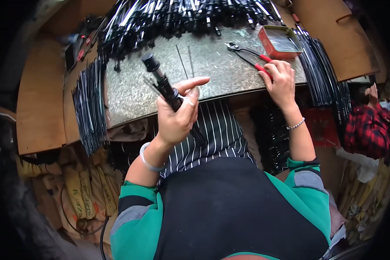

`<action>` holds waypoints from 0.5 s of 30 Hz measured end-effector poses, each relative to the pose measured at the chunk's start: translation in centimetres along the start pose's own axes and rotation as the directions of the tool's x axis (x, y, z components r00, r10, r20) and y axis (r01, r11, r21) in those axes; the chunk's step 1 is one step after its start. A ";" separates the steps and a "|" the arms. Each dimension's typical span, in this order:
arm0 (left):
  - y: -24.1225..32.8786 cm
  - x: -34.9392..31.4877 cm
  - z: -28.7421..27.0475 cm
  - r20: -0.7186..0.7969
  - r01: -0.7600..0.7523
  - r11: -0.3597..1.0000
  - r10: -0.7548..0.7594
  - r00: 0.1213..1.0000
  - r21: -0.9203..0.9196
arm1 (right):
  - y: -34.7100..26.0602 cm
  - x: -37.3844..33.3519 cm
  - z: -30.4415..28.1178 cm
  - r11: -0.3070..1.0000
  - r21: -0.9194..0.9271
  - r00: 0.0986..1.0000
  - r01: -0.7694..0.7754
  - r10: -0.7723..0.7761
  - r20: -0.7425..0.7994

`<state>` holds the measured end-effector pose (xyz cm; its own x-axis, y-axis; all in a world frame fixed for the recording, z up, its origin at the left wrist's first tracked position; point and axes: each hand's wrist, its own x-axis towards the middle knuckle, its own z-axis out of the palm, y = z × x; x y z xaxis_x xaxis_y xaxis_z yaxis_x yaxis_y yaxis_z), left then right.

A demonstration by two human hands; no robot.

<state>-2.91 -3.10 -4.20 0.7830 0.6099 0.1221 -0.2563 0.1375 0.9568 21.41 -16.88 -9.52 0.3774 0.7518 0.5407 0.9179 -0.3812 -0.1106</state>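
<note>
My left hand [180,110] is closed around a dark folded umbrella frame [164,82], held tilted above the table's front edge. The frame has a black ribbed end on a metal shaft, with thin ribs gathered beside it. My left index finger points off to the right, and a bit of white shows near the thumb. On the right, the fingers of my right hand [281,82] curl over the red handles of a pair of pliers [242,53], whose metal jaws lie on the tabletop. Two thin dark lines, perhaps wire and its shadow, show beyond my left hand.
A red tin [281,41] of thin metal pins stands behind my right hand. Umbrella frames heap along the far side of the speckled table [134,95]. Bundles of dark ribs [91,106] hang over both side edges. Another person's checked sleeve [368,130] appears at far right.
</note>
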 end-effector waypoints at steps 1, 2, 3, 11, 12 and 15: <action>-0.1 0.0 -0.2 -0.010 -0.020 1.000 0.021 1.000 0.022 | -0.2 0.3 -0.2 0.999 -0.039 1.000 -0.003 0.002 -0.018; -0.1 0.0 -0.3 -0.016 -0.041 0.998 0.042 0.999 0.043 | 0.0 0.4 0.1 1.000 -0.024 1.000 0.014 -0.015 -0.008; -0.2 0.2 -0.6 -0.018 -0.037 0.998 0.037 0.999 0.044 | 0.4 0.7 0.4 0.998 -0.051 0.999 0.027 -0.025 0.031; -0.1 0.1 -0.6 -0.099 0.022 1.000 -0.020 0.995 0.019 | 1.6 1.0 0.6 0.998 -0.023 0.981 0.057 -0.052 0.187; -0.1 0.2 -0.6 -0.104 0.021 1.000 -0.019 0.994 0.020 | 1.4 1.0 0.5 0.994 -0.031 0.982 0.103 -0.097 0.160; -0.3 0.4 -0.8 -0.099 0.015 0.999 -0.010 0.995 0.046 | 0.8 0.7 0.2 0.980 -0.047 0.976 0.193 -0.186 0.111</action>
<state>-2.94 -2.30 -4.65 0.7257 0.6827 0.0853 -0.2182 0.1108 0.9696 22.43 -16.50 -9.41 0.2109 0.8647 0.4559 0.9665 -0.2542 0.0350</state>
